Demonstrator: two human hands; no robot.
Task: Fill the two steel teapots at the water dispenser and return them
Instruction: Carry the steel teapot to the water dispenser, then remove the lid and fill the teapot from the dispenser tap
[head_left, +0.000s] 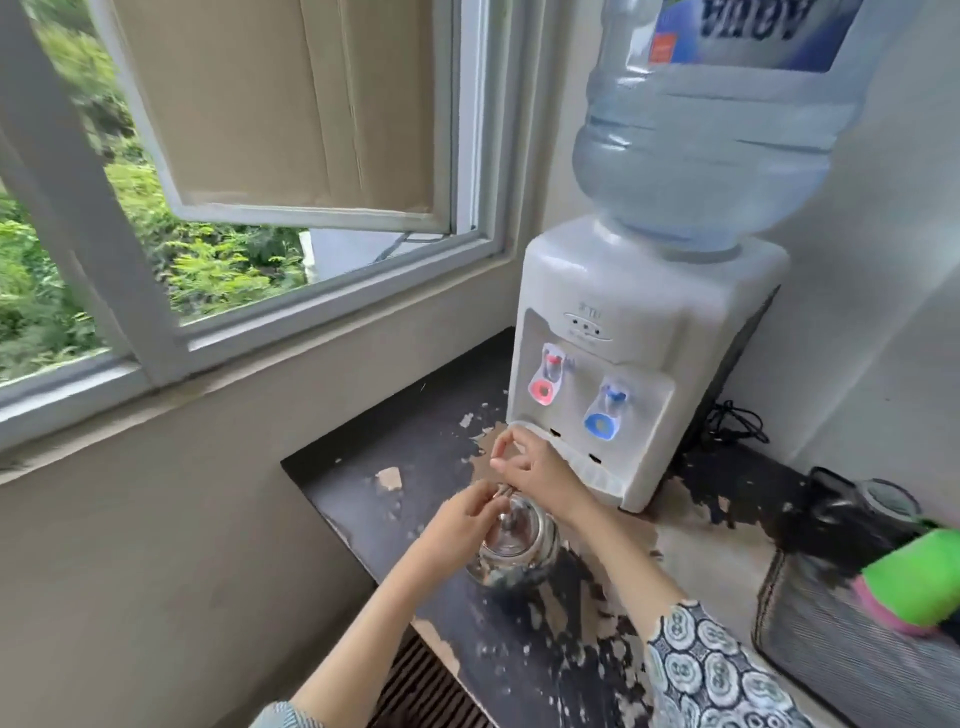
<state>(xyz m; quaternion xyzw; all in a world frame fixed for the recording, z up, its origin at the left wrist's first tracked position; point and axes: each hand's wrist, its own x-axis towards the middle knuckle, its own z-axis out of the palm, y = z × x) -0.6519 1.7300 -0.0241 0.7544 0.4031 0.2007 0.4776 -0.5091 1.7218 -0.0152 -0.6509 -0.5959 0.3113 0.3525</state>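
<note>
Steel teapot (517, 551) sits low in the middle of the frame on the dark, flaking tabletop (363, 467), just in front of the white water dispenser (639, 332). Only one teapot shows. Its lid area and handle are partly covered by fingers, and the blur makes finer detail hard to read.

Left hand (462, 519) comes in from the bottom centre, its fingers curled at the top of the teapot near the thin metal handle; the grip looks closed on that handle, though blur keeps it uncertain. Right hand (530, 467) reaches in from the lower right, past a patterned sleeve (717, 670), and hovers just above the teapot by the dispenser's drip tray; its fingers are bent and pinched together, and whether they hold anything cannot be told.

On the dispenser front, a red tap (548, 376) stands to the left of a blue tap (605, 413). A large clear bottle (711, 156) is upended on top. An open window (249, 171) fills the upper left of the frame. At the right edge lie a dark bag (841, 519) and a green-and-pink object (919, 587).
</note>
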